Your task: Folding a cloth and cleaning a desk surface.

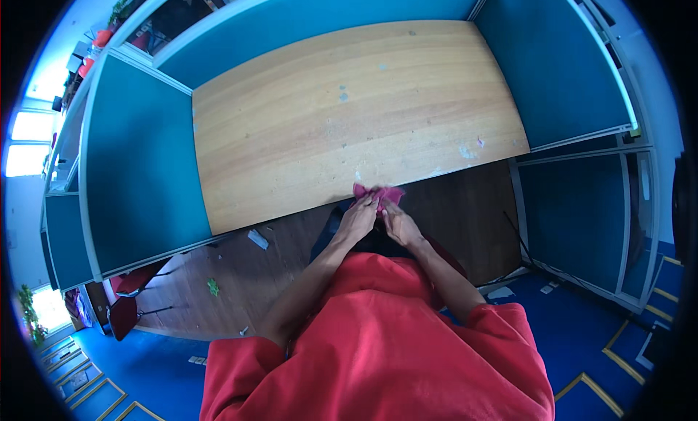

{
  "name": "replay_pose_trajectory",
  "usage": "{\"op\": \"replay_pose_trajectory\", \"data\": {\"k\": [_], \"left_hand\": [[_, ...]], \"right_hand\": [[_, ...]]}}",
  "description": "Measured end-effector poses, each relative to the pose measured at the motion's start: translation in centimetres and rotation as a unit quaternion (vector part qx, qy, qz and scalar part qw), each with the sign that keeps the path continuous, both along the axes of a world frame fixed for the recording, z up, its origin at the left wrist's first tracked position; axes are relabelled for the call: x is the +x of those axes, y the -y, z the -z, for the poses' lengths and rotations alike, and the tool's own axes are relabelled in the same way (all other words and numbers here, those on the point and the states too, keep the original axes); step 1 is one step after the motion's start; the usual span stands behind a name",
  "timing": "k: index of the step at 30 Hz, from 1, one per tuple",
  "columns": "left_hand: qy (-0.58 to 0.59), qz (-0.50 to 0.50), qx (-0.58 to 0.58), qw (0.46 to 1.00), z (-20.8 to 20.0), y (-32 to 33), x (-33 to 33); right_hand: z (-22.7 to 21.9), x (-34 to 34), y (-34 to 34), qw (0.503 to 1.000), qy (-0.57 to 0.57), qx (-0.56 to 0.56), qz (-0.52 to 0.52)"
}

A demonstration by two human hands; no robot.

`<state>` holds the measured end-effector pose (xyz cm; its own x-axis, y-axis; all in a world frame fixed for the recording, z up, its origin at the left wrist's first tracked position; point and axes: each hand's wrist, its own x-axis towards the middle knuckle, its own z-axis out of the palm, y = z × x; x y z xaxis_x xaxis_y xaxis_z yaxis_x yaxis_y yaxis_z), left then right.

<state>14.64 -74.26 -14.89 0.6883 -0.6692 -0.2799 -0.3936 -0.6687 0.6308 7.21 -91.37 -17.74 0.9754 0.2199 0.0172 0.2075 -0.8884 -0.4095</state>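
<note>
Holding pink cloth [392,195] in both our hands: left hand [360,217] and right hand [398,223] pinch it close together. Cloth sits at 12 o'clock from hands, wider 9-to-3, by table's near edge. Neither hand nearer. We can't tell if cloth touches table [291,115].

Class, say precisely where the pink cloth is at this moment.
In the head view, the cloth is just right of centre, held in the left hand and right hand, at the table's near edge.
</note>
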Motion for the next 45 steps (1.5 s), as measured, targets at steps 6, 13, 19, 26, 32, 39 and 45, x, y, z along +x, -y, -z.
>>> {"op": "replay_pose_trajectory", "data": {"k": [6,13,19,26,32,39,45], "left_hand": [[-0.099,-0.027,-0.036,0.994,-4.5,-6.2,0.6],[-0.177,-0.080,-0.178,0.965,-8.0,-13.4,1.9],[-0.169,-0.077,-0.241,0.953,-9.6,-22.5,3.1],[-0.181,-0.221,-0.350,0.892,-9.1,-35.6,2.4],[-0.319,-0.256,-0.288,0.866,-7.0,-41.4,3.1],[-0.283,-0.135,-0.339,0.887,-5.5,-41.2,3.4],[-0.243,-0.216,-0.332,0.885,-8.4,-40.9,2.5]], "right_hand": [[-5.3,0.3,-3.8,0.917,-0.278,0.278,0.072],[-8.4,3.2,-7.9,0.827,-0.349,0.416,0.143],[-9.6,7.4,-16.4,0.822,-0.401,0.400,0.061],[-12.0,10.4,-29.6,0.820,-0.355,0.441,0.081],[-14.3,11.4,-35.4,0.896,-0.316,0.308,0.041],[-13.6,11.3,-34.9,0.884,-0.323,0.332,0.059],[-12.8,12.9,-34.7,0.865,-0.334,0.374,-0.014]]}}
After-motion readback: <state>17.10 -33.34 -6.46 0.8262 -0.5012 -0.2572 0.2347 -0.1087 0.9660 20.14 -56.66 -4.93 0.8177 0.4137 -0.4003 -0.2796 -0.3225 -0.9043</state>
